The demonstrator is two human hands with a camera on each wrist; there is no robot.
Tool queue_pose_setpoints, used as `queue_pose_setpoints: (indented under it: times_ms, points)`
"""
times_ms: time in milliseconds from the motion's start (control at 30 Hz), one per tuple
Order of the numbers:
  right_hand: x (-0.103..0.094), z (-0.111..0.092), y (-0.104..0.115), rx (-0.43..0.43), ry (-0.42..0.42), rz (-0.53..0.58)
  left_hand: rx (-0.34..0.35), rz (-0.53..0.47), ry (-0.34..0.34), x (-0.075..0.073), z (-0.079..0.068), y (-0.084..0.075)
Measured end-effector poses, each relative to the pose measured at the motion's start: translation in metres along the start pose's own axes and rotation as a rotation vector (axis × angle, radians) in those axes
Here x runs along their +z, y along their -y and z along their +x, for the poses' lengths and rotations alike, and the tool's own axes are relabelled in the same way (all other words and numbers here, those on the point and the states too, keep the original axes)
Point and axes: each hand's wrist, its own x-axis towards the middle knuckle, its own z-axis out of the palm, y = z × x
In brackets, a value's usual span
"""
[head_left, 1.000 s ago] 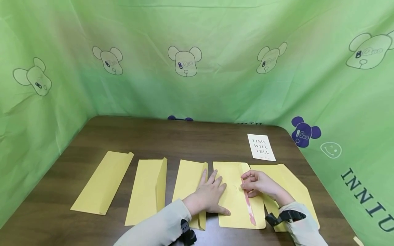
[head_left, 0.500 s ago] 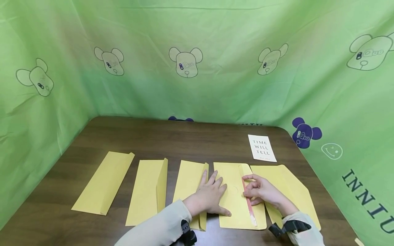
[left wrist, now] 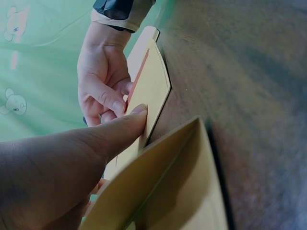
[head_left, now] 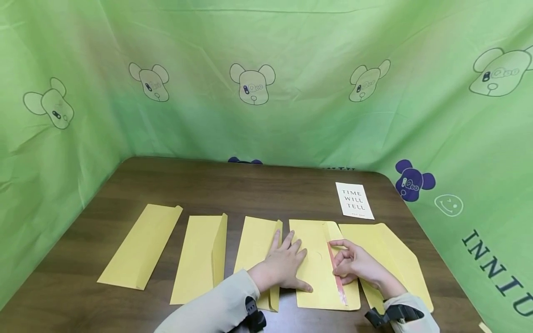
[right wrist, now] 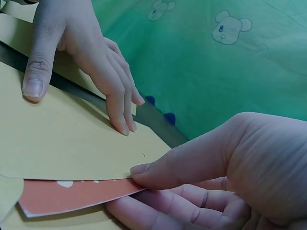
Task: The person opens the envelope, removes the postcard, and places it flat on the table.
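A red card with white marks pokes out from the open side of a yellow envelope, the second from the right in the row. My right hand pinches the card's edge, thumb above and fingers below, as the right wrist view shows for the card. Most of the card is hidden inside. My left hand lies with fingers spread across the left part of this envelope, thumb pressing it near the front. That hand also covers part of the neighbouring envelope, whose mouth gapes in the left wrist view.
Two more yellow envelopes, one at far left and one beside it, lie on the dark wooden table. Right of my work is an envelope with its flap spread out. A white printed card lies behind. Green cloth surrounds the table.
My right hand has shifted slightly right and nearer along the red card's edge, its fingers regrasping. My left hand stays in place on the envelope.
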Motion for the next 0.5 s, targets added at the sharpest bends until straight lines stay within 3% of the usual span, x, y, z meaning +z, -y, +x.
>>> queue_pose_setpoints:
  times_ms: [500]
  points:
    - [0.0035,-0.0008,-0.0014,-0.032,-0.028,-0.017,0.004,0.008,-0.007,0.0035,0.0014,0.0]
